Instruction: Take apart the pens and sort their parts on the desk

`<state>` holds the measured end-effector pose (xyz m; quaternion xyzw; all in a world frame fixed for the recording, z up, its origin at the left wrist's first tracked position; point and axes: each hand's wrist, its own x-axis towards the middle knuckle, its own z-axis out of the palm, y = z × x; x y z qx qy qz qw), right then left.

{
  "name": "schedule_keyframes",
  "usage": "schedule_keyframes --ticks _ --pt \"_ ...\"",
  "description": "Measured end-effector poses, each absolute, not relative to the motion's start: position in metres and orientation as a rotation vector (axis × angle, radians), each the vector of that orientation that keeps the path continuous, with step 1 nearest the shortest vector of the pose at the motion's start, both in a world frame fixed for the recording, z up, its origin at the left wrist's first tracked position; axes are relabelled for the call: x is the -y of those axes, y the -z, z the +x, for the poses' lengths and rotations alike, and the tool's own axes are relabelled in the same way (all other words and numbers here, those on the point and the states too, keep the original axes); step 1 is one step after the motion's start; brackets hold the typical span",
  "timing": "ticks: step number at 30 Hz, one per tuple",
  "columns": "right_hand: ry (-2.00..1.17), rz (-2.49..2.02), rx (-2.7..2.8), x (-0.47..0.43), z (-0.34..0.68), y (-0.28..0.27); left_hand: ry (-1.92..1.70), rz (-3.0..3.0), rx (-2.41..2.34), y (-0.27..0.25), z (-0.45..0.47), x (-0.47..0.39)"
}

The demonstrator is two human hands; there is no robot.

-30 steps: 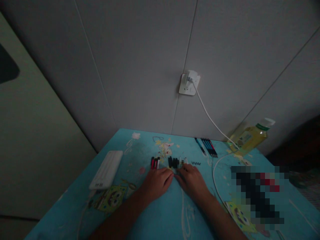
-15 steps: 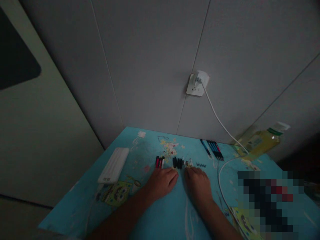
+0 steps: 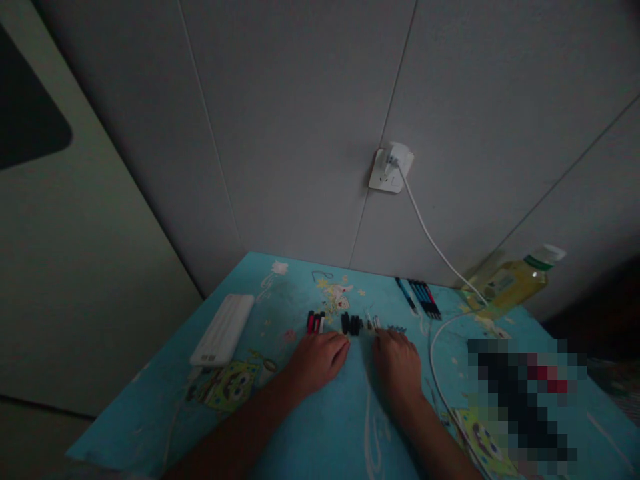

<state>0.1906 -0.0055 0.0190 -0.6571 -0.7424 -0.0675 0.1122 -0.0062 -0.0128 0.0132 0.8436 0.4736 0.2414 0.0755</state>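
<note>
Left grip (image 3: 320, 360) by red-and-black pieces (image 3: 311, 324), right grip (image 3: 399, 363) by white pieces (image 3: 377, 321), closure of both impossible to tell

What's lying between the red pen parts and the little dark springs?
In the head view, short black cylinders and slim pale parts lie between.

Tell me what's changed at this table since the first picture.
The right hand has moved rightward, away from the left hand, widening the gap between them. Whether either took hold of or let go of anything is unclear. The left hand stays near the red and white pen parts; the power bank, row of pens and bottle stayed put.
</note>
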Motion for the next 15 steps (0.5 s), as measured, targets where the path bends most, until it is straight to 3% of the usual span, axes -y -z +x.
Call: schedule_keyframes --ticks 8,15 --pt "0.144 -2.016 2.154 0.005 0.209 -0.022 -0.698 2.5 -1.336 -0.013 0.0 0.02" --pt "0.107 -2.044 2.166 0.004 0.205 -0.022 -0.502 2.495 -1.758 -0.012 0.017 0.008"
